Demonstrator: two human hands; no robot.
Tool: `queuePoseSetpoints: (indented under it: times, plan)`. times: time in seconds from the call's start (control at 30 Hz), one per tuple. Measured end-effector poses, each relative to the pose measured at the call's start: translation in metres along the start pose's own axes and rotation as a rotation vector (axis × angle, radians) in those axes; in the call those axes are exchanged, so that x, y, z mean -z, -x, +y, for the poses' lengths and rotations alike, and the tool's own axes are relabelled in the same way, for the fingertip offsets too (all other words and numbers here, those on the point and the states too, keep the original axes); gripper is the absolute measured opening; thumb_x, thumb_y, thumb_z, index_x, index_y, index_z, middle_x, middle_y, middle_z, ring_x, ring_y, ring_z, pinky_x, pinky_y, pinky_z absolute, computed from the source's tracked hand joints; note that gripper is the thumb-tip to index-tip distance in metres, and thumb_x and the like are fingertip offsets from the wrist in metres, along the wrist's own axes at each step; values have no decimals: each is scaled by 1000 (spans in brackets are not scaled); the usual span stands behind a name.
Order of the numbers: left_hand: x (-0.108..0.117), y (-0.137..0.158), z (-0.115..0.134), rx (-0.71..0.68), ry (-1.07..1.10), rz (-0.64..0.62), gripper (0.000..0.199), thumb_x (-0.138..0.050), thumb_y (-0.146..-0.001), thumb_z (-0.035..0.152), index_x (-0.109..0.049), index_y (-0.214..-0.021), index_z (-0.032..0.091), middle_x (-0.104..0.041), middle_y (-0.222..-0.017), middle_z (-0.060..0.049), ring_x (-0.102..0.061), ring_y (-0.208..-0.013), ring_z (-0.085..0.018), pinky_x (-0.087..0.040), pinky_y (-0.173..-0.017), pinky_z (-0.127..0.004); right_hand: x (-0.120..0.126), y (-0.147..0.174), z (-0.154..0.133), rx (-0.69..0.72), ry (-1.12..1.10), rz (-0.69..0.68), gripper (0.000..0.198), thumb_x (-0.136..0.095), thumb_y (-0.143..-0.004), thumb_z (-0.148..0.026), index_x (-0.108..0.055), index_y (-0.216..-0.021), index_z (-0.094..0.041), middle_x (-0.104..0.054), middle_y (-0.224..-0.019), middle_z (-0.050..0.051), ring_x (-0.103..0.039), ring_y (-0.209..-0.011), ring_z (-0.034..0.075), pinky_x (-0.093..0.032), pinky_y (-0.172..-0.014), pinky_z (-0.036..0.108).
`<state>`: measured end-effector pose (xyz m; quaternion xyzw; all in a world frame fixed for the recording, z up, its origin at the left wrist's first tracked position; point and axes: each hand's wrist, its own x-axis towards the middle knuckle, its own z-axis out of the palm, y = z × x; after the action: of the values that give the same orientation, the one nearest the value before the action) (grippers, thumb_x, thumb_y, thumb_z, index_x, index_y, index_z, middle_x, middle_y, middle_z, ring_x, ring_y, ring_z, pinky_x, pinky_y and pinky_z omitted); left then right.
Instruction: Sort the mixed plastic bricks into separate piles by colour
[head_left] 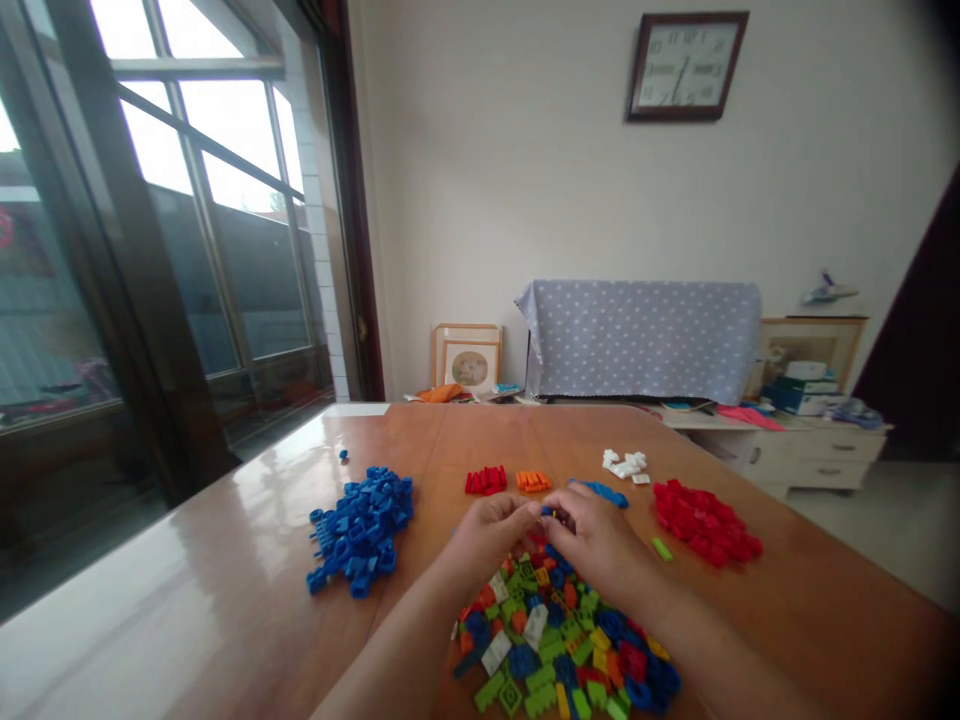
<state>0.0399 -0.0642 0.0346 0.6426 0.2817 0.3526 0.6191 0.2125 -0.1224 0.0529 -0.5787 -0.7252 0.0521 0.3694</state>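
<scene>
My left hand (pixel 489 524) and my right hand (pixel 600 538) meet above a mixed pile of toy building bricks (pixel 536 640). Between their fingertips is a small blue toy brick (pixel 547 511), with a speck of yellow beside it. Both hands are closed in a pinch around it; the fingers cover most of its shape. Green, orange, white, blue, red and yellow pieces make up the pile below, partly hidden by my forearms.
Blue bricks (pixel 364 530) are heaped at left, with a lone blue piece (pixel 343 455) behind. Red bricks (pixel 486 480), orange bricks (pixel 533 482), blue pieces (pixel 606 494) and white bricks (pixel 625 464) lie beyond my hands. At right are a red heap (pixel 705 522) and one green brick (pixel 661 548).
</scene>
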Motion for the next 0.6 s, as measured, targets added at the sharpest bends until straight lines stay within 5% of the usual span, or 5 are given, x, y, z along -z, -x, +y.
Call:
queuePoseSetpoints:
  times: [0.27, 0.4, 0.6]
  plan:
    - [11, -10, -15, 79, 182, 259, 32, -84, -69, 34, -66, -84, 12, -65, -65, 0, -58, -56, -10, -42, -55, -20, -40, -8, 8, 82, -20, 39, 23, -54, -89, -18, -68, -106, -23, -66, -100, 7, -63, -88, 21, -49, -79, 33]
    - [26, -16, -15, 62, 434, 442, 21, -79, -73, 21, -64, -87, 13, -65, -70, -1, -61, -59, -10, -46, -57, -20, -36, -6, 23, 17, -51, 101, 35, -55, -89, -25, -64, -123, -23, -67, -102, 7, -64, -88, 22, -51, -76, 33]
    - [69, -22, -8, -2, 963, 858, 6, -63, -88, 11, -59, -89, 16, -63, -78, -4, -64, -65, -10, -53, -59, -18, -19, -3, 35, -58, -95, 223, 30, -56, -91, -36, -69, -114, -22, -67, -96, 7, -63, -80, 20, -53, -73, 33]
